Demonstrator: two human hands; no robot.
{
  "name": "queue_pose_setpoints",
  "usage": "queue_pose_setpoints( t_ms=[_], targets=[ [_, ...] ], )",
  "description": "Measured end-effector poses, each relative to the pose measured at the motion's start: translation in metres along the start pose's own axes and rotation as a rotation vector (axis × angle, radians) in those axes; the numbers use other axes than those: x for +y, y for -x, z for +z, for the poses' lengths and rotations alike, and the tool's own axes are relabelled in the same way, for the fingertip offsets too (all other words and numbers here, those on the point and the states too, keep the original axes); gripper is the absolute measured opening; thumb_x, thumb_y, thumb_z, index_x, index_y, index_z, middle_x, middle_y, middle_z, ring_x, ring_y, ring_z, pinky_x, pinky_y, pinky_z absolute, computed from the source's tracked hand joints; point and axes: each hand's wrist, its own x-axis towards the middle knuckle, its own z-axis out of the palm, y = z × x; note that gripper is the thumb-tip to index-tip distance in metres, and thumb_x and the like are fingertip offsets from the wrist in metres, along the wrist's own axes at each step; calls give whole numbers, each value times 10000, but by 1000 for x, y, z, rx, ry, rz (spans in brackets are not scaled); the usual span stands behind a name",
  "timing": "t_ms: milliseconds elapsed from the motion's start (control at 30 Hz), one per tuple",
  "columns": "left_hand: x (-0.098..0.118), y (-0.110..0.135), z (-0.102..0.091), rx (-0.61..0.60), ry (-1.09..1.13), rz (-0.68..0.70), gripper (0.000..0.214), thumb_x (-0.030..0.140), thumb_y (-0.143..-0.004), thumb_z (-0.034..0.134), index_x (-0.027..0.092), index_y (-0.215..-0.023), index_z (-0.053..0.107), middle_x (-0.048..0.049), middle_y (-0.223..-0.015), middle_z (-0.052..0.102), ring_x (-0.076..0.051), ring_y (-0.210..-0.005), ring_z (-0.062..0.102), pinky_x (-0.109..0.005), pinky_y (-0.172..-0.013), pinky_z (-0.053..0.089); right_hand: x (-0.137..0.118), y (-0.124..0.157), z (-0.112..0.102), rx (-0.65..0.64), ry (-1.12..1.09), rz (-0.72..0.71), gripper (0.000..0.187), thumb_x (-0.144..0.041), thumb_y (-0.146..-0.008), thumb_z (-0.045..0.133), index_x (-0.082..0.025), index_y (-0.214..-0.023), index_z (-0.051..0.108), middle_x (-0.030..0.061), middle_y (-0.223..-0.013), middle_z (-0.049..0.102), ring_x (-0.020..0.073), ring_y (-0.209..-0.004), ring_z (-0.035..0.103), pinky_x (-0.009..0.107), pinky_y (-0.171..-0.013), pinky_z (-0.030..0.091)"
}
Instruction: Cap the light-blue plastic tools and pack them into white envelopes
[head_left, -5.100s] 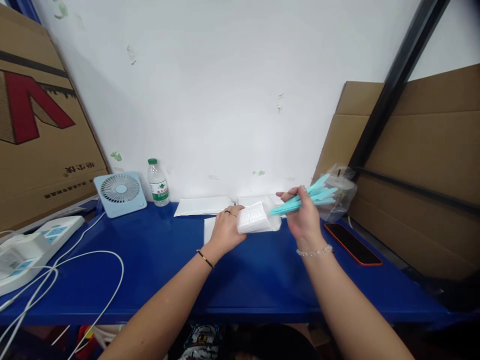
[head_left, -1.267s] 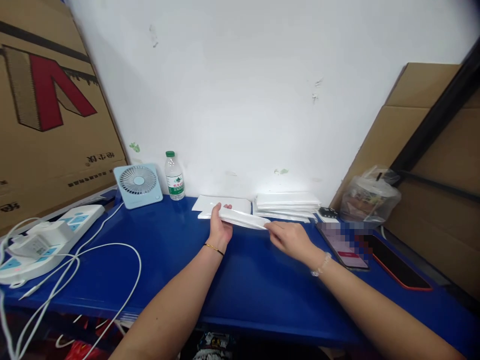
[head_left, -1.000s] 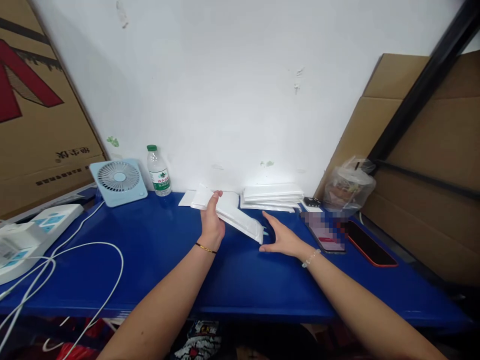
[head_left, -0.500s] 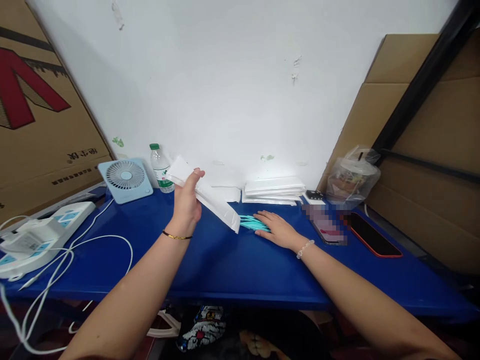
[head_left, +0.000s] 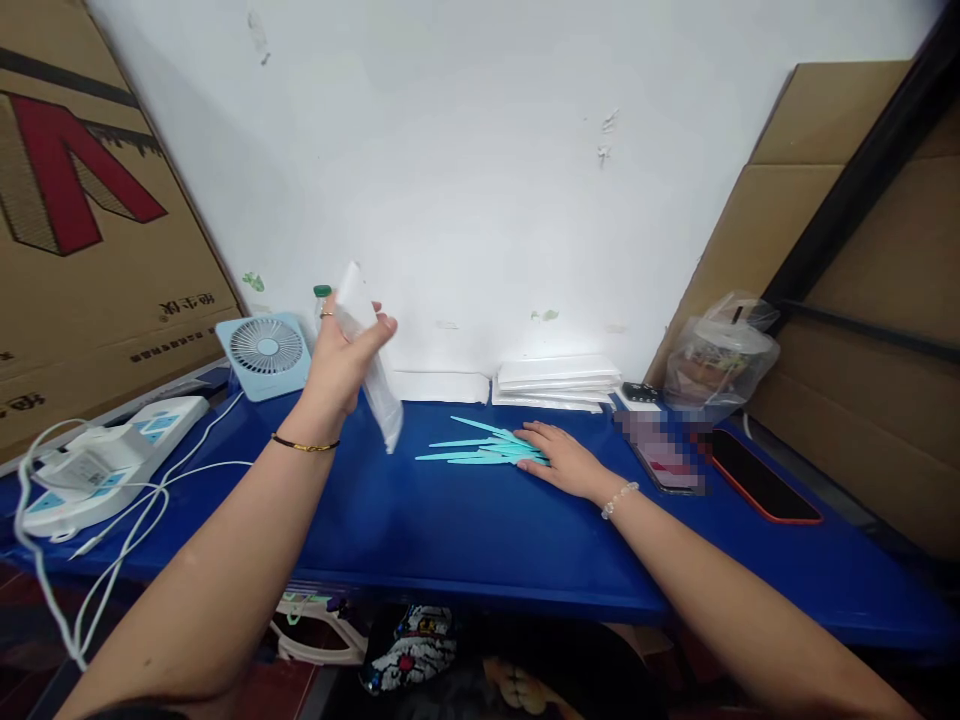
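My left hand [head_left: 341,355], raised over the table's left half, is closed round a long, narrow white plastic sleeve [head_left: 382,400] that hangs tilted, its lower end pointing down to the right. My right hand [head_left: 566,460] lies flat on the blue table [head_left: 450,530], fingers stretched out and thumb apart. Under its fingers are several thin turquoise sticks [head_left: 480,455] with tapered ends, fanned out to the left; their other ends are hidden by the hand. Behind them, against the wall, sit a stack of white packets [head_left: 555,378] and a flat white packet [head_left: 442,387].
On the left are a light-blue fan [head_left: 266,350], a power strip [head_left: 120,470] with white cables, and a green-capped bottle [head_left: 322,291] mostly behind my left hand. To the right lie two phones [head_left: 765,475] [head_left: 664,455] and a bagged cup [head_left: 724,355]. Cardboard [head_left: 810,130] flanks the table.
The white sleeve has come off the turquoise sticks, moving left and upward with my left hand. The sticks now show spread out on the table. My right hand stays over them.
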Motion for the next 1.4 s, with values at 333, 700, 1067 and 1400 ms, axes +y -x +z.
queue_pose_setpoints(
  t_ms=[333, 700, 1067, 1400],
  targets=[
    [-108, 16, -30, -306, -374, -379, 613, 67, -321, 834, 221, -884, 647, -77, -1110, 603, -331, -1308, 344, -426, -1131, 150, 22, -9, -21, 275, -164, 69, 272, -359, -908, 439, -207, -998, 645, 79, -1117, 610, 211, -1034, 557, 354, -891, 439],
    [-168, 34, 72, -701, -95, -611, 260, -26, -547, 717, 212, -552, 613, 17, -565, 573, -127, -537, 530, -192, -625, 454, 7, -61, -5, 122, -80, 201, 144, -353, -755, 655, -213, -771, 685, 41, -938, 609, 219, -988, 529, 340, -845, 380],
    [-179, 27, 65, -547, -140, -582, 283, 65, -446, 806, 230, -603, 638, 14, -614, 612, -154, -582, 556, -214, -572, 449, 52, -50, -22, 198, -119, 257, 146, -348, -768, 634, -220, -762, 703, 29, -869, 628, 201, -874, 559, 304, -749, 416],
    [-149, 30, 50, -950, -595, -419, 195, 165, -456, 808, 230, -508, 632, 15, -489, 595, -158, -463, 522, -264, -547, 425, 30, -45, -23, 221, -164, 176, 206, -374, -851, 552, -238, -838, 705, 38, -917, 623, 205, -919, 543, 334, -808, 383]
  ],
)
